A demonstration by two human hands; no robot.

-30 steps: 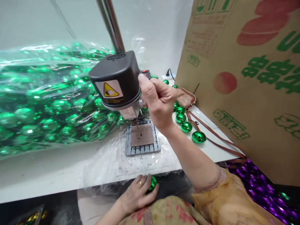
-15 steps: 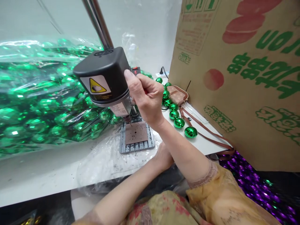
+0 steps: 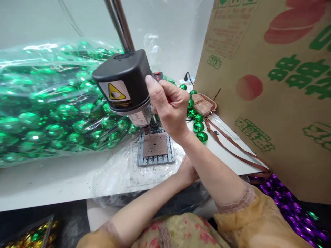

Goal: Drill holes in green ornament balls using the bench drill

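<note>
A small drill press with a black motor housing [image 3: 124,77] stands on the white table. My right hand [image 3: 170,106] is closed round its feed handle, of which only a bit of red shows. Below the drill chuck, a brown square plate [image 3: 155,144] with a dark hole lies on the slotted metal base [image 3: 157,159], strewn with dark chips. My left hand [image 3: 190,169] is crossed under my right forearm near the table's front edge; its fingers are hidden. Beside the press runs a line of shiny green balls [image 3: 198,127].
A clear bag of green faceted balls [image 3: 51,113] fills the left side. At right are a brown purse [image 3: 204,104] with a strap, a large cardboard box [image 3: 258,86] and purple balls [image 3: 287,206]. Gold balls [image 3: 38,236] lie lower left.
The view has shifted, so the press and table appear further right. The front green ball by the purse no longer shows on the table. My right hand keeps its hold at the press.
</note>
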